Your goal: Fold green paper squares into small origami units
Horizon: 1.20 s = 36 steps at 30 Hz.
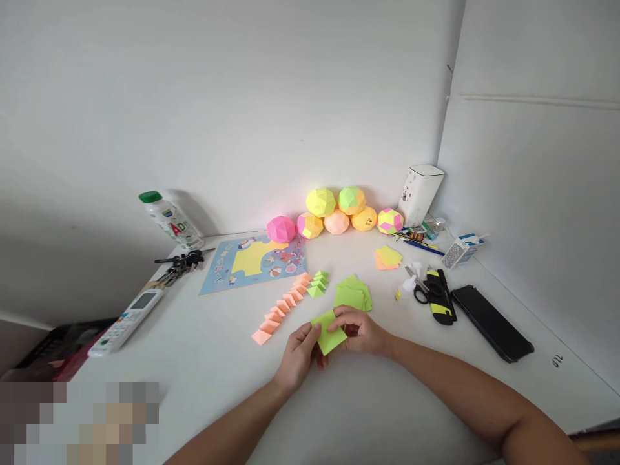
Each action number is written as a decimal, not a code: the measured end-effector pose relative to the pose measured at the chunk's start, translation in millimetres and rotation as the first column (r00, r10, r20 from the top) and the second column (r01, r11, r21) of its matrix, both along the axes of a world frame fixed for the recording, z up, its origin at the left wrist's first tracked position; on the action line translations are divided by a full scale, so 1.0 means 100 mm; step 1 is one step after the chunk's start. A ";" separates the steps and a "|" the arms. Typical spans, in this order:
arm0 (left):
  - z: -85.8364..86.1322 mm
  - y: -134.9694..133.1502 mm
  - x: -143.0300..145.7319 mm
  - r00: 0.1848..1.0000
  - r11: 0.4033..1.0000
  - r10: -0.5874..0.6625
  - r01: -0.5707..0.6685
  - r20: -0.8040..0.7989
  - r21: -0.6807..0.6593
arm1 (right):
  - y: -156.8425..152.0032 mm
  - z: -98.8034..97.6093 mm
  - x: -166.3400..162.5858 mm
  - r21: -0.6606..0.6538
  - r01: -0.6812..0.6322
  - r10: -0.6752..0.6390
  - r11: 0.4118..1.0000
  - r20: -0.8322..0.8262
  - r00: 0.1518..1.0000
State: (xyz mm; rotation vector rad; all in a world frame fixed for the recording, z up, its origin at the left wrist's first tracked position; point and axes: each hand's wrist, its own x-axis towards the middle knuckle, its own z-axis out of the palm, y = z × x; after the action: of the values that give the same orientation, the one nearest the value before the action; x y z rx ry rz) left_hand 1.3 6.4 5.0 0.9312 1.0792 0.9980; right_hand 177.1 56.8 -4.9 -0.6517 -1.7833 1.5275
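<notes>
open gap between right hand [364,329] and yellow-black cutter [440,302]

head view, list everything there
held sheet: 1, green, centre
loose sheets: several, green, centre
folded pieces: many, orange and green, centre
paper balls: 7, multicoloured, back
notes: several, yellow and orange, right
picture board: 1, blue, left
bottle: 1, white, left
unclear cluster: 1, dark, left
remote: 1, white, left
container: 1, white, right
box: 1, white-blue, right
scissors: 1, black-handled, right
cutter: 1, yellow-black, right
phone: 1, black, right
small items: several, mixed, right
table: 1, white, below
walls: 2, white, around
left hand: 1, bare, centre
right hand: 1, bare, centre
</notes>
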 end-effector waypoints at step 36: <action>0.03 -0.02 -0.02 0.995 0.997 -0.074 0.075 -0.061 0.016 | -0.01 0.18 -0.02 -0.293 0.127 -0.078 0.948 0.174 0.982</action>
State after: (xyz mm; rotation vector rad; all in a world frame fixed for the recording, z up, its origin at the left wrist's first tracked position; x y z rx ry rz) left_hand -0.7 4.4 7.6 1.0149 1.0797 0.9249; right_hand 175.6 56.0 12.8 -1.0280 -1.6115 1.7343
